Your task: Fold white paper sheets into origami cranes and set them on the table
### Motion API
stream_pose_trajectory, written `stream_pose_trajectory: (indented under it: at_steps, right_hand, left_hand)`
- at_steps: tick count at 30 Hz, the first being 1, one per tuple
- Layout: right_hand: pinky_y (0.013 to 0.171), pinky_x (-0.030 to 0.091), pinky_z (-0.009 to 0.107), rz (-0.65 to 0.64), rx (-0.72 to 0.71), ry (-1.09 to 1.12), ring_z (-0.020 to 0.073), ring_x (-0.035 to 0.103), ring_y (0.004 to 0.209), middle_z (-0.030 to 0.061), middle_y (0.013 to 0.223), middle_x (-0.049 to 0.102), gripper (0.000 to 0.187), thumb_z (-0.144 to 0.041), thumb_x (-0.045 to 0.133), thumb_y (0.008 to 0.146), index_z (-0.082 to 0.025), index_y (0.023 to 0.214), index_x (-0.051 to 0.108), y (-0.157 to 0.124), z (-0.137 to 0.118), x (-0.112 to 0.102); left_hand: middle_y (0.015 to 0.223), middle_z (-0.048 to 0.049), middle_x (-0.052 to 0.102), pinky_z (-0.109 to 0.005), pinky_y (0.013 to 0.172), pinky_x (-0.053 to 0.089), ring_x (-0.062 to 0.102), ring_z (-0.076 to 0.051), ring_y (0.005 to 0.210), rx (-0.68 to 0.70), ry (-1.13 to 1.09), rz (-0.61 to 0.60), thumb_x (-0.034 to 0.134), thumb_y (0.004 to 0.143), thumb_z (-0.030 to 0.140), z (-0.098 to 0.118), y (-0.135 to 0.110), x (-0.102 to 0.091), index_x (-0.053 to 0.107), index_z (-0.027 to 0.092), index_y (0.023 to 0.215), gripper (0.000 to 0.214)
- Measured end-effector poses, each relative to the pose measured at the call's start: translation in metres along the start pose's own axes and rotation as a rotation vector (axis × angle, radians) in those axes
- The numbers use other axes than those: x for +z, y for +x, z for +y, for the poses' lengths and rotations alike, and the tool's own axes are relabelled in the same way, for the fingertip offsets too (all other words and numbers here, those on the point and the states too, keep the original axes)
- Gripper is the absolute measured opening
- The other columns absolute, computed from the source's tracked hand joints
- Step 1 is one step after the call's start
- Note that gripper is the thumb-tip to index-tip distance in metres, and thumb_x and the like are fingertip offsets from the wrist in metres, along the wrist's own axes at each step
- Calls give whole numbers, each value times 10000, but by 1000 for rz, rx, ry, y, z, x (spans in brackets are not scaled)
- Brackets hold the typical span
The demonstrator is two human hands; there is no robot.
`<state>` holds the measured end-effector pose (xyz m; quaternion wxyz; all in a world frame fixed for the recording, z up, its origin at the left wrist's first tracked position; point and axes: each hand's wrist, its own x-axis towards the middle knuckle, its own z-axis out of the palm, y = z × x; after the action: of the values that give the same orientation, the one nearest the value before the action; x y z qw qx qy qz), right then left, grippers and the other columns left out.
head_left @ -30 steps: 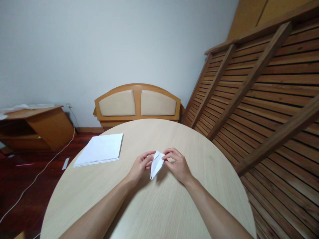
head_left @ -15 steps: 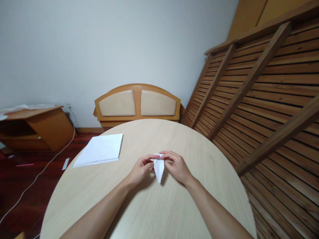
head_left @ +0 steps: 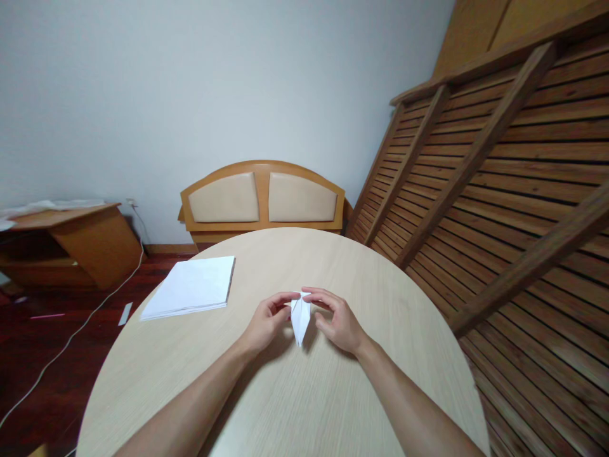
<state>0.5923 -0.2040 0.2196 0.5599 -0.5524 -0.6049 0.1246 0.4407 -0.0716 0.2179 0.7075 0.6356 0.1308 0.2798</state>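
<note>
A small folded white paper piece (head_left: 301, 318) with a pointed lower tip is held just above the round light-wood table (head_left: 285, 393). My left hand (head_left: 266, 320) pinches its top left corner with thumb and forefinger. My right hand (head_left: 335, 317) pinches its top right corner, the other fingers curled. Both hands meet at the paper's upper edge near the table's middle.
A stack of white paper sheets (head_left: 190, 285) lies on the table's left side. Behind the table stands a wooden headboard with beige pads (head_left: 262, 198). A slatted wooden bed frame (head_left: 499, 184) leans at the right. A low wooden cabinet (head_left: 66, 244) and a white cable (head_left: 71, 336) are at the left.
The folded paper has turned from a slant to pointing straight down. Both hands have shifted closer together at its top edge.
</note>
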Motion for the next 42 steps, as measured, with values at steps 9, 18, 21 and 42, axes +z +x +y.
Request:
stream_pose_trajectory:
  at_steps: [9,18,21,42]
  right_hand:
    - [980,536,389,53,31,-10,214,636,1158,96,1256,658,200,-157,619,853,-226,1023,697,2,4,4]
    - [940,538,394,101,61,-17,214,673,1053,86,1121,718,76,-256,659,886,-209,883,719,4,7,6]
    - [929,535,392,111,78,-11,214,684,1003,84,1064,729,108,-301,684,876,-204,851,726,5,4,8]
    - [724,544,295,176,300,292,167,659,802,35,870,688,329,-344,801,731,-186,948,611,7,14,16]
  left_hand:
    - [994,-111,728,-303,749,471,642,-197,830,53,42,-11,806,744,436,-9,3,-1,737,159,994,379]
    - [822,-55,701,-259,673,465,620,-158,731,94,116,55,787,756,457,-13,3,1,660,148,830,342]
    - [790,-48,696,-253,664,466,621,-152,710,98,128,78,789,753,464,-12,2,3,633,149,779,352]
    - [849,-115,763,-278,663,486,685,-193,719,-15,79,92,835,663,511,-5,2,7,729,113,895,473]
